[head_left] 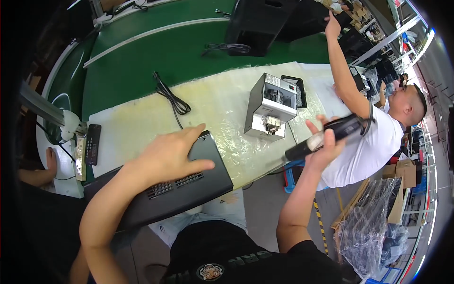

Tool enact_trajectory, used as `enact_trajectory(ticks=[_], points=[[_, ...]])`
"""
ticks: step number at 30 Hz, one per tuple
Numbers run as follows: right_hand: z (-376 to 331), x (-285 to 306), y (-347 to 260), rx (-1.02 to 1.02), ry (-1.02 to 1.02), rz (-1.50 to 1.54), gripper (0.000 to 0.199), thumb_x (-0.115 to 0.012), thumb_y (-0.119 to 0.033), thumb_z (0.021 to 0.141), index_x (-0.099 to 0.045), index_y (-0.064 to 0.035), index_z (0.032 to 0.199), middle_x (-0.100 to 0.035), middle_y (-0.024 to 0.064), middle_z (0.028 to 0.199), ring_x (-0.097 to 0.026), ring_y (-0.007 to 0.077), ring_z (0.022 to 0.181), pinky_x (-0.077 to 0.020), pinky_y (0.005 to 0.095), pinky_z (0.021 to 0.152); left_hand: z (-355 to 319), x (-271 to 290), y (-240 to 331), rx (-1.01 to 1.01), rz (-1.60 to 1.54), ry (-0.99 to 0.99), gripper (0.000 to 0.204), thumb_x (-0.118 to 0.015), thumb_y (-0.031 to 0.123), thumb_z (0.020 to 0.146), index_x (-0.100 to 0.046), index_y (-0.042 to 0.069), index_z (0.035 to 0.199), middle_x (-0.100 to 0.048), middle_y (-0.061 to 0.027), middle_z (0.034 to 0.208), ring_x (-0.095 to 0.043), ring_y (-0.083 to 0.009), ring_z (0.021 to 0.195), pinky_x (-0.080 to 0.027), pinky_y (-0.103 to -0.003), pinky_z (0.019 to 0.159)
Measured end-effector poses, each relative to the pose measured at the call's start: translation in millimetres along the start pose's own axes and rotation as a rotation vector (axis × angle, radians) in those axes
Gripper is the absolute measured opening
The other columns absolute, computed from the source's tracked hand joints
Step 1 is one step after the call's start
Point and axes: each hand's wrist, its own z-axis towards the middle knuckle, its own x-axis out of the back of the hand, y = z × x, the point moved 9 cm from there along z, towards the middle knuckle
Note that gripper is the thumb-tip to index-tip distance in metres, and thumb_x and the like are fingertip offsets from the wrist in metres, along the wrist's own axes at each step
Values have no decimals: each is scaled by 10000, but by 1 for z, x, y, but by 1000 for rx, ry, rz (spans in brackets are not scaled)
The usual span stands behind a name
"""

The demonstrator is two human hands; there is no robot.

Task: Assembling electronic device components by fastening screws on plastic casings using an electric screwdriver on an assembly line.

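My left hand (172, 154) lies on the end of a long black housing (182, 199) with vent slots, thumb and fingers spread. My right hand (326, 146) is wrapped round a black electric screwdriver (343, 127), slightly blurred, its front end pointing left toward the housing and its rear loop to the right. A silver screw feeder (272, 106) stands on the table between and beyond my hands. Beside it sits a black tray (297, 90) of small metal parts. A coiled black cable (174, 100) lies beyond my left hand.
Plastic sheeting (227, 99) covers the table by the green belt (127, 61). A remote control (93, 144) lies at the left. Large black panels (257, 23) stand at the back, where a co-worker in a white shirt (364, 151) reaches. Another person's hand (51, 161) shows far left.
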Motion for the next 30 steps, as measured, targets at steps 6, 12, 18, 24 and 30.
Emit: enact_trajectory(ticks=[6, 12, 18, 24, 30], points=[[17, -41, -8, 200, -88, -203, 668, -501, 73, 846, -148, -33, 1403, -556, 172, 983, -563, 166, 565, -538, 325, 536, 9, -34, -21, 252, -219, -259, 732, -697, 480, 757, -473, 31, 1289, -624, -222, 1078, -607, -401, 960, -481, -434, 850], [2, -51, 36, 309, -204, -184, 520, -611, -172, 869, -225, -40, 1193, -556, 171, 1034, -572, 187, 610, -516, 331, 555, -1, -29, -25, 205, -194, -215, 710, -643, 500, 800, -484, 8, 1286, -612, -212, 1153, -613, -381, 991, -487, -431, 862], [-21, -86, -13, 352, -186, -280, 469, -533, -146, 885, -268, 39, 1226, -572, 209, 1044, -574, 184, 547, -498, 294, 512, -1, -38, -26, 239, -205, -315, 679, -606, 519, 833, -476, 35, 1291, -637, -180, 1065, -633, -368, 932, -506, -451, 818], [-14, -181, -111, 294, -283, -30, 572, -526, -435, 921, -451, 89, 1137, -536, 197, 1134, -540, 155, 579, -468, 266, 486, -6, -34, -28, 252, -224, -310, 652, -601, 519, 839, -485, 37, 1263, -639, -165, 1062, -634, -360, 939, -513, -452, 806], [-24, -211, -109, 256, -453, 5, 608, -507, -458, 935, -318, -5, 1293, -524, 185, 1111, -537, 186, 579, -479, 303, 495, -5, -35, -27, 245, -238, -298, 638, -607, 514, 837, -500, 42, 1253, -643, -161, 1052, -633, -359, 943, -516, -452, 803]])
